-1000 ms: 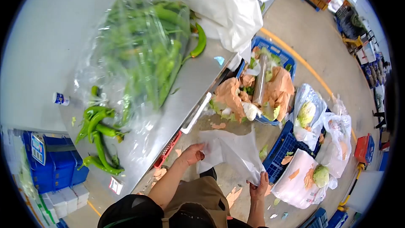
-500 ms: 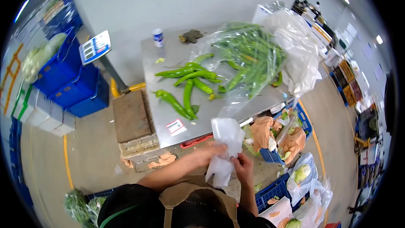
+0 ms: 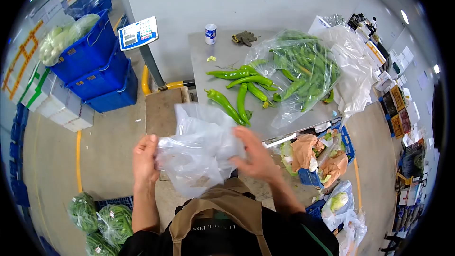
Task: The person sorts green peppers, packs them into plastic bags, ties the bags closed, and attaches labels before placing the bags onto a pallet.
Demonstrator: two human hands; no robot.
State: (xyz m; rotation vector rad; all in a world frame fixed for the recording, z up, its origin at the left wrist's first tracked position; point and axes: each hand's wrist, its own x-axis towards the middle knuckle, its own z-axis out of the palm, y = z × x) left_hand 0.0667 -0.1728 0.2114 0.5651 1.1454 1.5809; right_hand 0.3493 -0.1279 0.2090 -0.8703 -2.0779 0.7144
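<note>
A clear plastic bag, puffed out and crinkled, hangs between my hands in front of the table. My left hand pinches its left edge between thumb and fingers. On the other side, my right hand touches the bag with thumb and fingers stretched apart, slightly blurred; its fingertips are partly hidden by the plastic. Beyond the bag, several long green peppers lie loose on the metal table. A big clear bag full of green peppers rests to their right.
A digital scale display stands left of the table, its platform below. A white-and-blue can and a glove sit at the back. Blue crates are stacked left; a crate of scraps stands right.
The folded plastic bag has been spread wide and moved left. My left hand has gone to its left edge, and my right hand has opened from a pinch. The view has shifted left.
</note>
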